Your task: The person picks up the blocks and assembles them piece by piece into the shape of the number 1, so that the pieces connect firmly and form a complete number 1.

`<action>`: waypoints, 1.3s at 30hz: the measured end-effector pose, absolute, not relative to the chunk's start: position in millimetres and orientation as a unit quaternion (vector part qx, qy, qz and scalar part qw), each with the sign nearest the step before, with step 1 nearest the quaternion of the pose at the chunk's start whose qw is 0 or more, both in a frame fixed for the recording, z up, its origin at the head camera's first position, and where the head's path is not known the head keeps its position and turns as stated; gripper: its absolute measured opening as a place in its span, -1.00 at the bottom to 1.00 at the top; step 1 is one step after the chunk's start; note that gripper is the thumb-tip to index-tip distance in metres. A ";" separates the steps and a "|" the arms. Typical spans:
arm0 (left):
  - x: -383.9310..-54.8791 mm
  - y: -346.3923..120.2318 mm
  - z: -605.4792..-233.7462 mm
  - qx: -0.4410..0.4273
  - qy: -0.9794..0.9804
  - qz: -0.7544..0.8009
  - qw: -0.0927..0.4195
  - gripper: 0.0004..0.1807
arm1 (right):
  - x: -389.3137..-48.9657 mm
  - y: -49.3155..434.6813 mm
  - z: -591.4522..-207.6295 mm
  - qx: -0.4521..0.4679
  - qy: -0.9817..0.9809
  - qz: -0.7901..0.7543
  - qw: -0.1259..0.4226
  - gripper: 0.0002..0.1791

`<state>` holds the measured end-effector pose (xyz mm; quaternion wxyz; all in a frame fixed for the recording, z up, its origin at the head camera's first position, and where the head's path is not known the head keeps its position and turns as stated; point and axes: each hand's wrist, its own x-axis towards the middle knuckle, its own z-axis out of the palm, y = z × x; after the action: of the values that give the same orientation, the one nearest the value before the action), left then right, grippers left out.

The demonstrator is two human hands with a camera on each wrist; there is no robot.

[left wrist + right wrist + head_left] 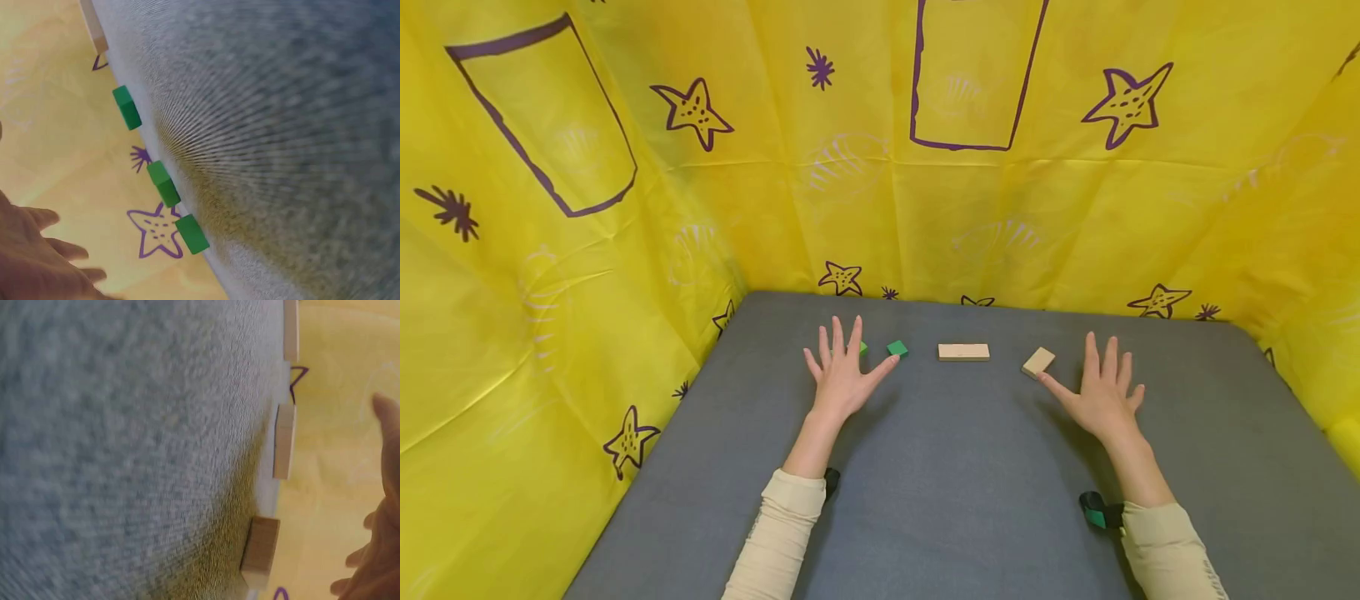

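My left hand (838,383) hovers over the table with its fingers spread, holding nothing. Beside its thumb lies a dark green block (897,349); a lighter green block (862,348) is partly covered by the fingers. Three green blocks, one of them this lowest green block (192,234), line up in the left wrist view. My right hand (1103,396) is also spread and holds nothing, its thumb near a small wooden block (1038,362). A longer wooden block (963,352) lies between the hands. The right wrist view shows another wooden block (261,550), which the right hand hides in the head view.
A grey cloth-covered table (970,467) stretches beneath both hands. Yellow curtains (880,208) with purple starfish drawings enclose its back and sides. Each wrist carries a dark strap (1097,510) below the hand.
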<state>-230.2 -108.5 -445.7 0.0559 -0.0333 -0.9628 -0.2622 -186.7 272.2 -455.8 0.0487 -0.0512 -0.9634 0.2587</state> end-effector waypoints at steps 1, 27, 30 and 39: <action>-230.4 -108.4 -446.1 -0.039 -0.960 -0.272 0.059 0.09 | -187.1 272.0 -455.9 -0.048 -0.962 0.263 0.052 0.22; -238.2 -98.0 -447.4 -0.075 -0.824 -0.549 0.120 -0.50 | -196.6 272.0 -456.9 -0.016 -0.928 0.368 0.055 -0.01; -239.2 -95.9 -446.8 -0.062 -0.811 -0.573 0.098 -0.51 | -198.7 272.3 -456.3 -0.022 -0.926 0.374 0.042 -0.03; -243.6 -86.2 -445.8 -0.030 -0.799 -0.600 0.008 -0.50 | -206.4 274.6 -456.6 -0.010 -0.916 0.401 0.009 -0.07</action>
<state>-243.6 -86.2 -445.8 0.0084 -0.0297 -0.7993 -0.6002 -206.4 274.6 -456.6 0.0085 -0.0102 -0.9160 0.4011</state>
